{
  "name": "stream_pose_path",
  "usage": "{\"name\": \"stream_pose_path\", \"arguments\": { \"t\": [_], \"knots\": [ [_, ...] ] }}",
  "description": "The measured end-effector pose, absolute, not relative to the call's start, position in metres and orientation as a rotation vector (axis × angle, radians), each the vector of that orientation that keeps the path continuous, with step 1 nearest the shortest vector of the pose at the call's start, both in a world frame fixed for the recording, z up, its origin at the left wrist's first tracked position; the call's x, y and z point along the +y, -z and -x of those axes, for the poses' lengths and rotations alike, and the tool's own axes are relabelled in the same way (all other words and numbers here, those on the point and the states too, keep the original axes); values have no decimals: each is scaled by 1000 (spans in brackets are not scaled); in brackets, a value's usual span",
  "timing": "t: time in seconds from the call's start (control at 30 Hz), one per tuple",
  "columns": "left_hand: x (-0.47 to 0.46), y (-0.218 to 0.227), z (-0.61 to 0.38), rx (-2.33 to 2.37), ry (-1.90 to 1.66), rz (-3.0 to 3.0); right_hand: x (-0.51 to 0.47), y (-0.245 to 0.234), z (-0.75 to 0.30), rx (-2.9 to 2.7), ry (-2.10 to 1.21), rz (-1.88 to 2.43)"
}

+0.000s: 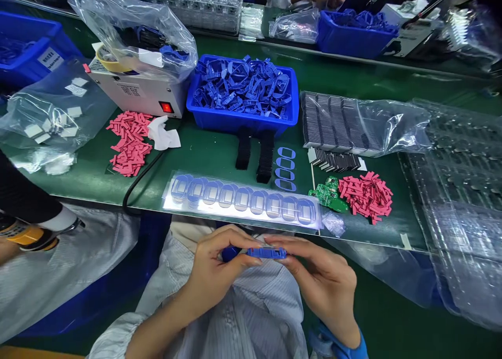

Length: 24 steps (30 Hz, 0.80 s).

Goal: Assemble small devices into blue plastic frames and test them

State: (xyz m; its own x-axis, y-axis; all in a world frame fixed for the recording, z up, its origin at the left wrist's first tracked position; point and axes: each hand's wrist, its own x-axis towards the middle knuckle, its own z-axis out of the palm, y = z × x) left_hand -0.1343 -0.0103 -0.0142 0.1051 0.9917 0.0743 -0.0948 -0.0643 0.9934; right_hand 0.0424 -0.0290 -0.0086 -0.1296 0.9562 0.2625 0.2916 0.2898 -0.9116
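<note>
Above my lap, just off the bench's front edge, a small blue plastic housing [266, 253] is held edge-on between both hands. My left hand [219, 265] pinches its left end with thumb and fingers. At the other end, the fingertips of my right hand [321, 270] close on it. A slot and a small red spot show on its narrow side. Behind my left fingers appears a dark blue rounded thing [230, 253]; I cannot tell whether it is held. Nearest on the bench lies a clear sheet [168, 202] bearing a row of blue-rimmed oval pieces [227, 196].
A blue bin [243, 119] of blue plastic parts stands mid-bench. Pink strips lie in a left pile [131, 145] and a right pile [366, 194], beside green circuit boards [329, 194]. A power box [137, 90] trails a cable [137, 184]. Another person's sleeve [29, 186] is at left.
</note>
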Motion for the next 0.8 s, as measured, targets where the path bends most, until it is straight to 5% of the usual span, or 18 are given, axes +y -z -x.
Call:
{"name": "stream_pose_path", "arguments": {
  "t": [0.2, 0.53, 0.8],
  "knots": [
    [-4, 12, 144, 900, -991, -1057, -32, 18, -46, -1794, -514, 1071],
    [-24, 19, 134, 1079, -1207, -1425, -35, 13, -19, -1071, -1088, 1284],
    [-20, 30, 123, 681, -837, -729, -25, 6, -41, -1209, -1067, 1314]
  ]
}}
